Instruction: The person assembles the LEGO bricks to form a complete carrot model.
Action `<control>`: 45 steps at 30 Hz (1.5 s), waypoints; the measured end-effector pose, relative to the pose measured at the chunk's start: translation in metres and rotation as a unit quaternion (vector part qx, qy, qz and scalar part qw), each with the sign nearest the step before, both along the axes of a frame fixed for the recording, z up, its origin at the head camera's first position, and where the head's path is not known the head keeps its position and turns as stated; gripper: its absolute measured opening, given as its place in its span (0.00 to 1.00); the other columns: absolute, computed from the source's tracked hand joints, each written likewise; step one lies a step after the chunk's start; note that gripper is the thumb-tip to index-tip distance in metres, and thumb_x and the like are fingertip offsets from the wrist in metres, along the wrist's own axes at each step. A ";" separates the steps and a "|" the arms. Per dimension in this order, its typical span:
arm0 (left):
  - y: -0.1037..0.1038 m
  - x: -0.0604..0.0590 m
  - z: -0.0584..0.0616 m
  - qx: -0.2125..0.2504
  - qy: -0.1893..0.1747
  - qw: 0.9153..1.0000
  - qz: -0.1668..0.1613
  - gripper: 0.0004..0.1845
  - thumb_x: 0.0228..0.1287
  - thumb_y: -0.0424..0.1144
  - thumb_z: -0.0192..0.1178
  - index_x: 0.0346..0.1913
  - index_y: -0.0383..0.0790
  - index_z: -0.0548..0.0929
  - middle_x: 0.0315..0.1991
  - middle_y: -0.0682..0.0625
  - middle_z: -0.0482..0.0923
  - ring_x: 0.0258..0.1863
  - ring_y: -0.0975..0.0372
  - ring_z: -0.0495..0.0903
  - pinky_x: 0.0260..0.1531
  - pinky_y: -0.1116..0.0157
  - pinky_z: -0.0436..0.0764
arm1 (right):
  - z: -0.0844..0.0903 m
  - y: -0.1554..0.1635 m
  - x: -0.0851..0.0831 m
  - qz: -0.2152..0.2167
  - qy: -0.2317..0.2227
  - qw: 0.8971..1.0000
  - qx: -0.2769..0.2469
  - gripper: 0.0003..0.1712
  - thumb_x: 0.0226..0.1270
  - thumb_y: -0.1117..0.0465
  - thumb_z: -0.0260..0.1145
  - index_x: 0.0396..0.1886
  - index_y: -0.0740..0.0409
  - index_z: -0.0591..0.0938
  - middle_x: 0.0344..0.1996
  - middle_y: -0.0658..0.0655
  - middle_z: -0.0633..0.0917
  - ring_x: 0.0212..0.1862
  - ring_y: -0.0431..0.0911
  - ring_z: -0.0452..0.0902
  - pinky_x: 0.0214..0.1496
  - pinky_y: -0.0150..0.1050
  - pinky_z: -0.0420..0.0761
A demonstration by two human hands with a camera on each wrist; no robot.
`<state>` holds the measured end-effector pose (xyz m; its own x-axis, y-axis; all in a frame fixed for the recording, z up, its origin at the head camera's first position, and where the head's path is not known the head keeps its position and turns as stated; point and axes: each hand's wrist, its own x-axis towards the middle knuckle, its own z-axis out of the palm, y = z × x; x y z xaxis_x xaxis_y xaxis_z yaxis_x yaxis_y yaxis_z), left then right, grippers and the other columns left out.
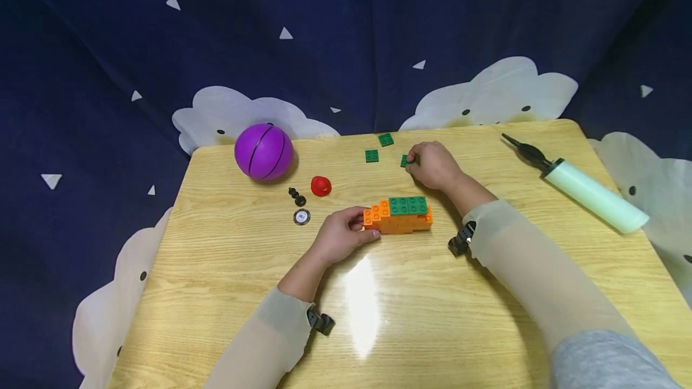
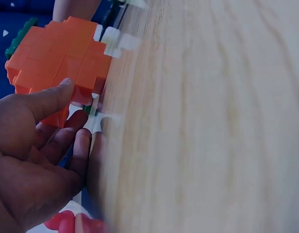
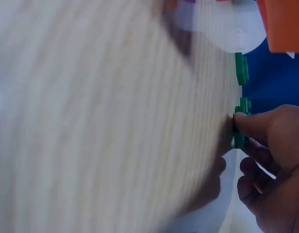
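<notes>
An orange block build with stepped ends stands on the table, green bricks pressed onto its top. My left hand holds its left end between thumb and fingers, and the left wrist view shows the thumb lying along the orange side. Farther back, my right hand pinches a small flat green brick at the table surface. Two more green bricks lie close by: one to the left, another near the back edge.
A purple ball sits at the back left. Near it lie a red cap-like piece, a black chess-like piece and a round chip. On the right is a hand pump with a pale green barrel. A dark curtain hangs behind.
</notes>
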<state>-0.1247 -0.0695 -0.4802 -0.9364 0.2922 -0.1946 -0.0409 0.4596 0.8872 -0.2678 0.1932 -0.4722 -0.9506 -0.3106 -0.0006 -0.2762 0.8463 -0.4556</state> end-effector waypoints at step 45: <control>0.000 -0.001 -0.002 0.003 -0.011 1.000 -0.001 0.27 0.62 0.44 0.76 0.64 0.46 0.83 0.53 0.55 0.86 0.50 0.63 0.84 0.54 0.60 0.82 | 0.094 -0.010 0.083 0.091 0.017 0.990 -0.104 0.16 0.68 0.54 0.75 0.55 0.49 0.88 0.51 0.50 0.88 0.46 0.52 0.79 0.45 0.46 0.77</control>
